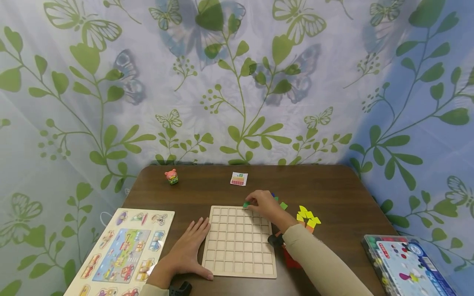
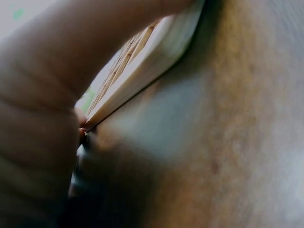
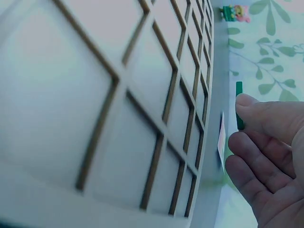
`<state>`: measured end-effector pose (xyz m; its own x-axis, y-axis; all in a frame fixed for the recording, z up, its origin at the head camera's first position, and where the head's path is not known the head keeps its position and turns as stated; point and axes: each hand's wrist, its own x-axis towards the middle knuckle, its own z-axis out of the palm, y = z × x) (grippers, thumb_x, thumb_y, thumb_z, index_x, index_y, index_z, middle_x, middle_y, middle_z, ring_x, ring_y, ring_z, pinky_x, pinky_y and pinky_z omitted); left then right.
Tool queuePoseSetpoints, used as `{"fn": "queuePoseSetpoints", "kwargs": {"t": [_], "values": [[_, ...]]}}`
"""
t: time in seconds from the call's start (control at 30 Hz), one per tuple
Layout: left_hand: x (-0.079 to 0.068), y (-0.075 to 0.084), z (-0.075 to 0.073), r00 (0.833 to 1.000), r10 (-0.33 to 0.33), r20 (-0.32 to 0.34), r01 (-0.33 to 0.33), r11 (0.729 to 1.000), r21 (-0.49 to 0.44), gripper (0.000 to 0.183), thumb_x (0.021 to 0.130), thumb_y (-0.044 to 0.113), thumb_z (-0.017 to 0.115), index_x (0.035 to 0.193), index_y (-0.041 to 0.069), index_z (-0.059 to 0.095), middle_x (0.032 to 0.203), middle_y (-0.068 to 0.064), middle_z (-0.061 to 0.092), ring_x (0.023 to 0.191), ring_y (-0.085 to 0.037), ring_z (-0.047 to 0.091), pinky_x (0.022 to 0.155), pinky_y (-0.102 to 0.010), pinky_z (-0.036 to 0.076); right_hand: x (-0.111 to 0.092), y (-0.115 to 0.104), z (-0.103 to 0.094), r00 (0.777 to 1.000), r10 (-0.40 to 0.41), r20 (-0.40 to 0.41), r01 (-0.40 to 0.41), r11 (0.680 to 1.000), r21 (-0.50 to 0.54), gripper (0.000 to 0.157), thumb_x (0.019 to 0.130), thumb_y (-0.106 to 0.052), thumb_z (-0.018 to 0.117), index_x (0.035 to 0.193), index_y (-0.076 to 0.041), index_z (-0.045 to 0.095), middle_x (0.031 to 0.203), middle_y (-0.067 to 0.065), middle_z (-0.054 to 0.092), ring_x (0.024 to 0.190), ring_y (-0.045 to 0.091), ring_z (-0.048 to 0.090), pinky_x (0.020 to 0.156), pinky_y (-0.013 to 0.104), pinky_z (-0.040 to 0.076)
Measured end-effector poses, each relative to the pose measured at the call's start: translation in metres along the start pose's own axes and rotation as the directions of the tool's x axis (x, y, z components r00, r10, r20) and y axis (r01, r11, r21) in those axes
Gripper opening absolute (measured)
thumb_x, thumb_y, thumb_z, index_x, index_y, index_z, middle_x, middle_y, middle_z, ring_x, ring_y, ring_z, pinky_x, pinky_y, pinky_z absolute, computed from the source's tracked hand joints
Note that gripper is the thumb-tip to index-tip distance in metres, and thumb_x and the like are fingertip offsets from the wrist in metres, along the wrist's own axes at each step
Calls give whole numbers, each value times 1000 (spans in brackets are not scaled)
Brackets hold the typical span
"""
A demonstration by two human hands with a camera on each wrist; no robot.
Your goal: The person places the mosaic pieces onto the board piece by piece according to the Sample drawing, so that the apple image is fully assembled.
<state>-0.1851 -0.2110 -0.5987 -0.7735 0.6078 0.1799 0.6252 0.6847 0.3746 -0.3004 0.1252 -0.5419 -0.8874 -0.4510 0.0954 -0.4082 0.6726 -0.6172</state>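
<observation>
One green tile [image 3: 239,88] pinched between right fingers [image 3: 268,118].

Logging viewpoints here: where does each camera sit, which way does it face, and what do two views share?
Head: worn on the head, facing forward and down at the wooden grid board; left hand, right hand and sleeves show.
Left wrist: on that wrist, facing the board's edge and tabletop; part of the left hand looms close.
Right wrist: on that wrist, facing across the board toward the leaf-print backdrop; the right hand pinches a green tile.
Head and right wrist share the board, tile and pink-eared figurine.
</observation>
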Motion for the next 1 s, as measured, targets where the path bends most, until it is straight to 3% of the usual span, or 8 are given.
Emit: {"fn": "queuePoseSetpoints", "kwargs": {"t": [0.27,0.5,1.0], "values": [[2,-1,0,1000,-21,18,21,1000,-4,152,57,94,75,166,0,25,173,-15,17,158,-35,12,127,-51,8,4,-2,14,999,-45,18,44,998,47,22,92,-9,83,114,-7,78,112,2,71,99,18,69,81,31,59],[3,0,0,999,-29,21,29,1000,-8,153,57,95,74,166,0,25,173,-15,17,158,-34,12,127,-51,9,5,-7,23,996,-83,23,83,996,14,23,90,-7,85,112,-5,78,105,2,73,92,13,70,78,26,58],[3,1,1,1000,-20,7,20,1000,-13,152,57,95,74,165,-1,27,173,-15,18,158,-36,14,126,-53,11,6,-7,29,1000,32,0,-31,997,69,19,87,-8,88,103,-12,81,94,-4,73,85,8,67,75,28,58]]}}
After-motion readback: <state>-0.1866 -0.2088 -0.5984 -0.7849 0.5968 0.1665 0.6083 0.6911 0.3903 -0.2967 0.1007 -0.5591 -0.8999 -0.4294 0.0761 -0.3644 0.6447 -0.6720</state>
